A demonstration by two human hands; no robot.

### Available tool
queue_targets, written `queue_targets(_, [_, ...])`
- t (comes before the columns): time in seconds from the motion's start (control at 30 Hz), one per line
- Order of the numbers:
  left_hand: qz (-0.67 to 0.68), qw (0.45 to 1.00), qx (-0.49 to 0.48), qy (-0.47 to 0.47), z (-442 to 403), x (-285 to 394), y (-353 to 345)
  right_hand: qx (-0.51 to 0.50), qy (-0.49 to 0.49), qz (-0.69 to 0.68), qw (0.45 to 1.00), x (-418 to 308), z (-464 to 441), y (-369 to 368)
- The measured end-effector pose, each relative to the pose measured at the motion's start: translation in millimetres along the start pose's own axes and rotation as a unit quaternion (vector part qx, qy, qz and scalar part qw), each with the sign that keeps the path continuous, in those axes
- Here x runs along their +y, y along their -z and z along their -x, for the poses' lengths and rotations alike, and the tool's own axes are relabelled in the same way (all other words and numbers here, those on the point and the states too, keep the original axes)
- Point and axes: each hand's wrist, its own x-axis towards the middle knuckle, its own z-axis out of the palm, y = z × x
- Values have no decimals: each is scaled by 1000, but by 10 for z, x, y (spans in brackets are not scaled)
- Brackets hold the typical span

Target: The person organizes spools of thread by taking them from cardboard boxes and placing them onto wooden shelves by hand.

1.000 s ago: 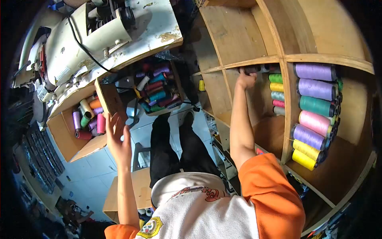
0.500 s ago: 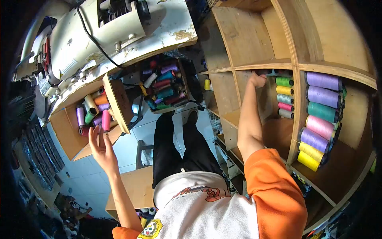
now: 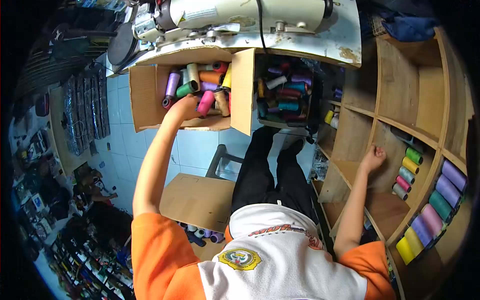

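My left hand reaches into the open cardboard box of thread spools. Its fingers are partly hidden among the spools, between a green spool and a pink spool. Over at the wooden shelf, my right hand is curled with nothing visible in it, in front of a compartment. Beside that hand a column of spools stands in the compartment, with a green one at the top and a yellow one below. The neighbouring compartment holds purple, teal, pink and yellow spools.
A white sewing machine rests on the worn table above the box. Under the table is a darker box of spools. A cardboard flap and a dark stool lie near my legs.
The view has swung left. My left hand has moved into the box among the spools. My right hand has drawn back from the upper part of the shelf compartment and curled.
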Motion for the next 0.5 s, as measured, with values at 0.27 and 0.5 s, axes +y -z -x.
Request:
queue_targets(0.27, [131,911,-313,234,-569,218,88,-185,17,-88,979,-317,903,-62])
queue_targets(0.5, [168,880,-106,431,-817,508,-525,-265,-16,-37,963,-371,1337,231])
